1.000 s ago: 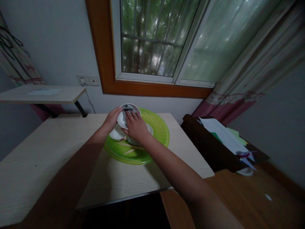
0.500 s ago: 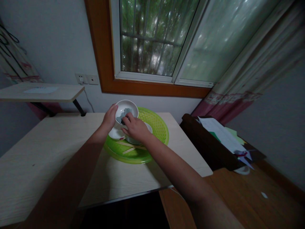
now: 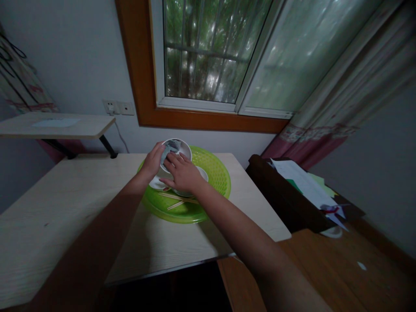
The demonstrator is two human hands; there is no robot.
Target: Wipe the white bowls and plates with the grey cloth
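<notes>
A white bowl (image 3: 186, 150) is held up by my left hand (image 3: 152, 162), which is closed on its left rim and tilts its inside towards me. A crumpled grey-green cloth (image 3: 170, 147) lies inside, along the left and upper part. My right hand (image 3: 183, 172) reaches over the bowl's lower edge. Its fingers are stretched out against the cloth's edge, with the thumb apart below the rim. Beneath my hands, a green round plastic tray (image 3: 216, 173) carries another white bowl (image 3: 204, 173), a white spoon-like dish (image 3: 156, 184) and several wooden chopsticks (image 3: 175, 205).
The tray stands on a pale wooden table (image 3: 175, 238) under the window. At the left is a raised shelf (image 3: 81, 125) on black legs. Papers (image 3: 302, 182) lie on a dark brown piece of furniture (image 3: 276, 190) to the right.
The bowl has shifted slightly right and down. The cloth has moved from the bowl's bottom to its left and upper side. My right hand's fingers have gone from bunched to stretched out.
</notes>
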